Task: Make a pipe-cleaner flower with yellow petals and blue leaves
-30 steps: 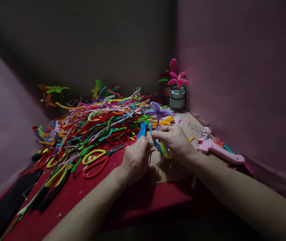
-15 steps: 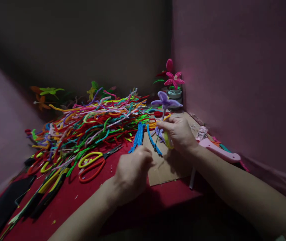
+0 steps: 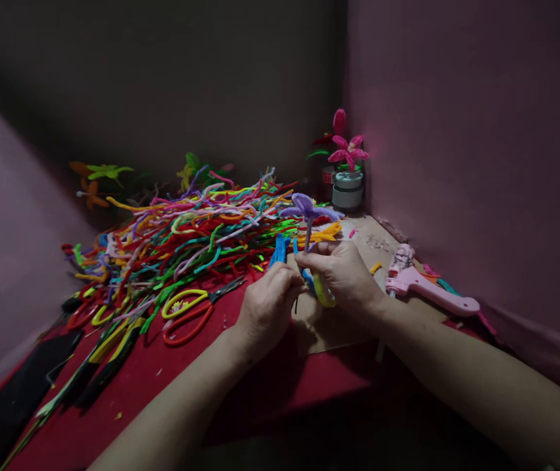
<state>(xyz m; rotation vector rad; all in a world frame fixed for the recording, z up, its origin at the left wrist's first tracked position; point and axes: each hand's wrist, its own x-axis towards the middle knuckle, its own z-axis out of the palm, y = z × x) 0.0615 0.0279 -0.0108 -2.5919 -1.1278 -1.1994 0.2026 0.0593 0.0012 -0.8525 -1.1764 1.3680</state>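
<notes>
A purple fuzzy flower (image 3: 308, 208) stands upright on its stem, which my right hand (image 3: 343, 271) pinches just below the petals. A roll of yellow-green tape (image 3: 324, 292) hangs at that hand's fingers. My left hand (image 3: 271, 302) is closed close beside it, its fingertips at the lower stem; whether they grip the stem or the tape is too small to tell. Below and behind the hands, blue fuzzy stems (image 3: 279, 251) and orange ones (image 3: 326, 233) lie by a piece of cardboard (image 3: 324, 340).
A large heap of coloured fuzzy stems (image 3: 186, 229) covers the back left. Scissors (image 3: 201, 307) and pliers (image 3: 113, 353) lie left on the red cloth (image 3: 176, 386). A pink glue gun (image 3: 432, 291) rests at right, a grey pot (image 3: 347, 191) with a pink flower behind.
My left hand has moved up and right to the stem beside my right hand. The flower has shifted slightly left and down, and the whole view has shifted a little.
</notes>
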